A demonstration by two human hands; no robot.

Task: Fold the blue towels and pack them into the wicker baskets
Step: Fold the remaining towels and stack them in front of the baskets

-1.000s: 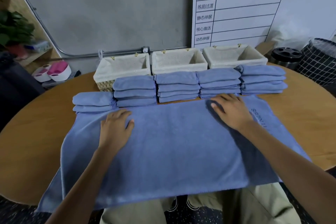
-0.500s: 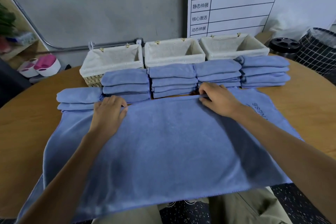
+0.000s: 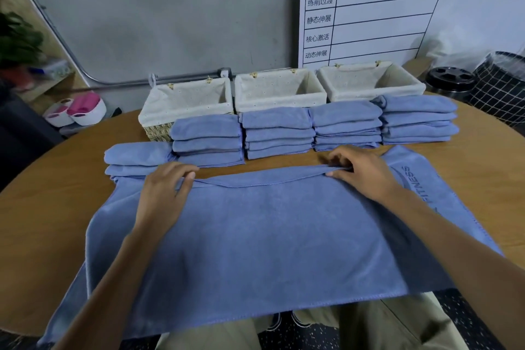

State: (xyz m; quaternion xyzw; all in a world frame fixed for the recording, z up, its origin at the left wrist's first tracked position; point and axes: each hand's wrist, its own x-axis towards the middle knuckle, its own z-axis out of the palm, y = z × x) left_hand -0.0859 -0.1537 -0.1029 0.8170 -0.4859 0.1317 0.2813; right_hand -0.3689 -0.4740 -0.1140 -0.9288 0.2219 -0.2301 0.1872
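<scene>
Now I have the left hand and right hand each pinching the far long edge of the towel, whose length runs left-right, so folding comes toward me.

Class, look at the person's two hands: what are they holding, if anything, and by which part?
Both the left hand and right hand pinch the spread blue towel along its far edge, one grip toward each end.
</scene>
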